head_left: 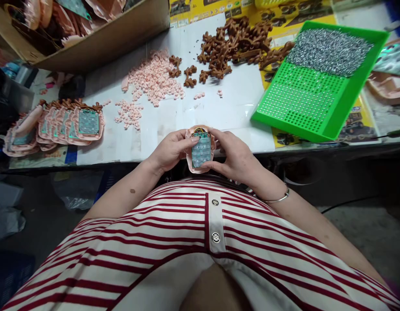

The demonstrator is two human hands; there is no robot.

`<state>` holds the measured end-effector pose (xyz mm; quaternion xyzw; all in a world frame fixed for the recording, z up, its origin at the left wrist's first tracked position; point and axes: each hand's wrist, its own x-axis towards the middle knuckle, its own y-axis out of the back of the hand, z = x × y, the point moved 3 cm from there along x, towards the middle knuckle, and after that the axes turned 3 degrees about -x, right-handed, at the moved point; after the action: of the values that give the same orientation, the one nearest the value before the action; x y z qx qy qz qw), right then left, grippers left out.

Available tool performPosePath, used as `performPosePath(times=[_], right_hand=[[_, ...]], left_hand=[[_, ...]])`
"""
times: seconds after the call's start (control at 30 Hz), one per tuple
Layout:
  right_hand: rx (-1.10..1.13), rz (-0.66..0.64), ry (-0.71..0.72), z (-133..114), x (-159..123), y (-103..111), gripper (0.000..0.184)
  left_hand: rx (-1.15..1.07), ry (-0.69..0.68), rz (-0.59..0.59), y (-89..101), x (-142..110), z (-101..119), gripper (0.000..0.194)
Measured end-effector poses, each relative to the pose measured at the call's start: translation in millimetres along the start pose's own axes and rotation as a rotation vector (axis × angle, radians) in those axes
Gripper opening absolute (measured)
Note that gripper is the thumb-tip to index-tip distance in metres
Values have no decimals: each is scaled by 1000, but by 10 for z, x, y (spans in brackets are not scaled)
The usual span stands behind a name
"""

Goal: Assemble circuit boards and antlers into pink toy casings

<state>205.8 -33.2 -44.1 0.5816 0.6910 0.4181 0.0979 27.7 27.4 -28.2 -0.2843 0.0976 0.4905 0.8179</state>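
Observation:
A pink plastic toy casing point(188, 166) is held between my two hands just over the table's front edge. Its open side faces up and shows a green circuit board under a clear rubbery keypad point(201, 151), with wires at the top. My left hand point(170, 149) grips the casing's left side, thumb on the board's upper left. On the other side my right hand point(235, 155) is closed around the casing, with the thumb at the keypad's lower right corner and the fingers along the right rim.
Small pink plastic pieces point(154, 77) and brown bone-shaped parts point(238, 43) lie in heaps on the table. A green tray point(335, 125) of screws stands at right. Several similar casings point(86, 123) are stacked at left, below a cardboard box point(105, 47) of pink parts.

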Motion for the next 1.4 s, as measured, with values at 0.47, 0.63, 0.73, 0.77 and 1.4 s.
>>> performPosePath(times=[0.47, 0.63, 0.73, 0.77, 1.4], right_hand=[[-113, -47, 15, -55, 8, 108, 73], [-201, -1, 15, -100, 19, 140, 76], [-228, 30, 2, -116, 24, 153, 77], [-229, 34, -7, -118, 24, 155, 76], [189, -4, -185, 164, 92, 165, 55]], left_hand=[[105, -99, -81, -96, -11, -14, 35], [88, -155, -76, -159, 17, 24, 30], [-27, -115, -170, -246, 45, 37, 32], [-43, -108, -196, -268, 52, 38, 35], [51, -98, -85, -232, 164, 33, 48]])
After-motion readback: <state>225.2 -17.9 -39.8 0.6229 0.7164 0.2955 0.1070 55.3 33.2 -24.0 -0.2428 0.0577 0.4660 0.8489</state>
